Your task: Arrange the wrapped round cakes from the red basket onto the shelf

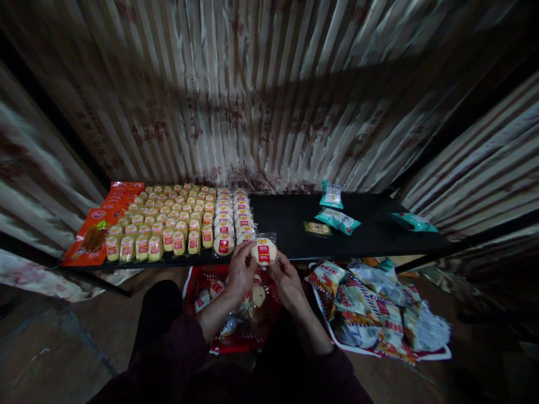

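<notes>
Between my two hands is a round white rice cracker pack (pixel 264 252) in clear wrap with a red label. My left hand (pixel 243 273) pinches its left edge, and my right hand (pixel 288 281) grips its right edge. It is at the front edge of a black shelf (pixel 280 221). Just to its left, similar white packs (pixel 224 243) stand in two rows running back. Farther left are many rows of small yellow wrapped cakes (pixel 155 245). Below my hands, a red basket (pixel 190 292) holds more round packs and other wrapped snacks.
Orange snack bags (pixel 90 238) line the shelf's left end. On its right lie teal packets (pixel 338 220) and a small wrapped snack (pixel 317 228). A second basket (pixel 357 352), filled with larger snack bags (pixel 389 320), sits below right. A striped curtain (pixel 236 101) hangs behind the shelf.
</notes>
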A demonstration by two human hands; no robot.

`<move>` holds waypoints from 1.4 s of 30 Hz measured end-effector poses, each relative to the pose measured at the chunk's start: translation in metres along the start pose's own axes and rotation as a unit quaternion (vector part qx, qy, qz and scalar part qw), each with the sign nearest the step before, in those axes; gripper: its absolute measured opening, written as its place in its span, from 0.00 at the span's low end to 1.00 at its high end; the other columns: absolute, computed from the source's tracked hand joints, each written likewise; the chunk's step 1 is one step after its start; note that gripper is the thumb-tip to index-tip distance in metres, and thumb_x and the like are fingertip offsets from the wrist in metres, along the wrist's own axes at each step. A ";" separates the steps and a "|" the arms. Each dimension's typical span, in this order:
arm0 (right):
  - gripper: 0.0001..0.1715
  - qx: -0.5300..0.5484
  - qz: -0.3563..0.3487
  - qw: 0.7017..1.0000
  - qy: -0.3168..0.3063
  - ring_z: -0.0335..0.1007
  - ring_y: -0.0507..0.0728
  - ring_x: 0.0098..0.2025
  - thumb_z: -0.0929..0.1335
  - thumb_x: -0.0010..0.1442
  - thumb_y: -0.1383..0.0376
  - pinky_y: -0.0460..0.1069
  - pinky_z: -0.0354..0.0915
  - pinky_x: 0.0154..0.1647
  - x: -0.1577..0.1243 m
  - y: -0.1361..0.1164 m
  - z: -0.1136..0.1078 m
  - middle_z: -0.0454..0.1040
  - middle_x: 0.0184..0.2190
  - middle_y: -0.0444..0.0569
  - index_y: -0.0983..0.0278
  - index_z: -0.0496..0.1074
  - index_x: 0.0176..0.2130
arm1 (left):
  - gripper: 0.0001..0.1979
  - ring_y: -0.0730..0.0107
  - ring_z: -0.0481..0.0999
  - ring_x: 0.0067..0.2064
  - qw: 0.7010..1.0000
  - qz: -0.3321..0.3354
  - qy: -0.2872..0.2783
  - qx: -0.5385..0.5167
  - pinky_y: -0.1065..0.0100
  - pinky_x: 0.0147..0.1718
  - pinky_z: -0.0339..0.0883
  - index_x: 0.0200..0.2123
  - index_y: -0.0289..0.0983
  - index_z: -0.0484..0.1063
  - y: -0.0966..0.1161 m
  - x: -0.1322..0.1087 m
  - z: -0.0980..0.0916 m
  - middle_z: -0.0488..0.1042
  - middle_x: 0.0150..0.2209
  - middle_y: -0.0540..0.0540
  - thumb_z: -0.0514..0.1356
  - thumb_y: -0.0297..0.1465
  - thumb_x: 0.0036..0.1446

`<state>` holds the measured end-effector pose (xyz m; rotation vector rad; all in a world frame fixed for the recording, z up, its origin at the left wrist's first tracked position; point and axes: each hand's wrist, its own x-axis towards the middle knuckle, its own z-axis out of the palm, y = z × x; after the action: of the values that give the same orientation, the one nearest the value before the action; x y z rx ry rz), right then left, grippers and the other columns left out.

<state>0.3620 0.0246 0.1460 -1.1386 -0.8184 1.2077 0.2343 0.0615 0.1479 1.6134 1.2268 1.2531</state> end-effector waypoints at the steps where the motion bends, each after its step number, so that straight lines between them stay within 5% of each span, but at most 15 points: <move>1: 0.31 0.009 0.007 1.000 -0.003 0.73 0.57 0.40 0.73 0.49 0.54 0.51 0.68 0.41 0.003 -0.003 -0.001 0.78 0.40 0.48 0.59 0.69 0.52 | 0.22 0.66 0.68 0.53 1.000 0.004 -0.003 0.007 0.61 0.53 0.65 0.50 0.39 0.71 0.001 0.005 0.001 0.68 0.52 0.43 0.53 0.20 0.52; 11: 0.29 0.076 0.035 0.996 0.030 0.72 0.57 0.39 0.78 0.38 0.55 0.53 0.68 0.42 0.055 -0.030 -0.010 0.77 0.38 0.48 0.60 0.76 0.42 | 0.23 0.67 0.71 0.51 0.996 0.009 -0.047 0.075 0.63 0.53 0.65 0.49 0.36 0.71 0.013 0.064 0.021 0.71 0.49 0.42 0.53 0.17 0.51; 26: 0.24 0.032 0.020 0.992 0.121 0.71 0.53 0.31 0.74 0.38 0.64 0.47 0.69 0.33 0.181 -0.026 -0.021 0.75 0.29 0.43 0.61 0.74 0.39 | 0.25 0.64 0.68 0.56 0.981 -0.063 -0.089 0.160 0.66 0.56 0.60 0.54 0.33 0.67 0.007 0.170 0.060 0.71 0.53 0.40 0.55 0.19 0.51; 42: 0.24 -0.097 -0.011 0.981 0.166 0.69 0.52 0.25 0.70 0.39 0.65 0.46 0.65 0.27 0.282 0.002 -0.021 0.72 0.22 0.39 0.62 0.70 0.40 | 0.26 0.57 0.55 0.64 0.967 -0.065 -0.130 0.209 0.64 0.62 0.48 0.58 0.25 0.60 -0.013 0.221 0.106 0.59 0.61 0.31 0.53 0.23 0.55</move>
<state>0.4393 0.2943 0.1135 -1.4401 -0.6995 0.8984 0.3477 0.2777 0.1665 1.8874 1.4640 0.7005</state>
